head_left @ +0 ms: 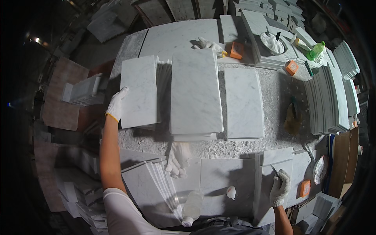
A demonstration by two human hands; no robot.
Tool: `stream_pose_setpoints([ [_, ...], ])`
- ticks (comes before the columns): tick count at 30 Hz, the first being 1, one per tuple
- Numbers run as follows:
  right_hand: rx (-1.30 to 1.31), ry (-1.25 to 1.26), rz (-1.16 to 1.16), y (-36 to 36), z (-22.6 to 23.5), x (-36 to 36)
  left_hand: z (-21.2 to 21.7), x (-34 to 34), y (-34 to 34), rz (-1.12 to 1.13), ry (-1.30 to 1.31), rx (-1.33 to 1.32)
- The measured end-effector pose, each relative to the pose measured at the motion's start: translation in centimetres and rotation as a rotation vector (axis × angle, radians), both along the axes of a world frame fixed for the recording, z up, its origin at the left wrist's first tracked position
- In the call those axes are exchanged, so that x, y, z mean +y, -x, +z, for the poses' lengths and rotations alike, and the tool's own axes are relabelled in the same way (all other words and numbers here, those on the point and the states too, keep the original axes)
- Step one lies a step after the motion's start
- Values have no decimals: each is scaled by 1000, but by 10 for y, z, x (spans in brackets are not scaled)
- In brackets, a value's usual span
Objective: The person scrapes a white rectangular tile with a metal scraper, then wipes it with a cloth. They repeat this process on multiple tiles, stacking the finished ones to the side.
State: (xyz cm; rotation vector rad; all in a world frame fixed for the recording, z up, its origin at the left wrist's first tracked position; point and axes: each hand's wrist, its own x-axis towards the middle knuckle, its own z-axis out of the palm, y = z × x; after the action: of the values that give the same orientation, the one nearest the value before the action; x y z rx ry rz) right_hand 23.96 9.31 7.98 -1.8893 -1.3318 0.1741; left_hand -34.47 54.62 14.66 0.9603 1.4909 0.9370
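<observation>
My left hand (116, 104), in a white glove, grips the left edge of a white marble tile (139, 91) that lies on a stack at the left of the workbench. My right hand (280, 188), also gloved, is closed on a small thin tool (274, 170) over a marble slab (274, 184) at the lower right. Two more stacks of marble tiles sit beside the held one: a tall middle stack (194, 93) and a lower right one (243, 102).
A spare pair of white gloves (178, 158) lies at the bench's near edge. A clear plastic bottle (192, 207) lies below them. Upright tiles (327, 100) stand at right. Orange blocks (237, 50), a bowl of white paste (273, 42) and a green bottle (317, 50) sit at the back.
</observation>
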Motion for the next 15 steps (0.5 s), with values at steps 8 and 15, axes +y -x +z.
stream_pose_setpoints([
  [8, -23, -38, -39, 4, 6, 6, -15, 27, 21, 68, 114, 153],
  [15, 70, -23, -50, 5, 3, 3, -21, 33, 23, 121, 87, 169],
])
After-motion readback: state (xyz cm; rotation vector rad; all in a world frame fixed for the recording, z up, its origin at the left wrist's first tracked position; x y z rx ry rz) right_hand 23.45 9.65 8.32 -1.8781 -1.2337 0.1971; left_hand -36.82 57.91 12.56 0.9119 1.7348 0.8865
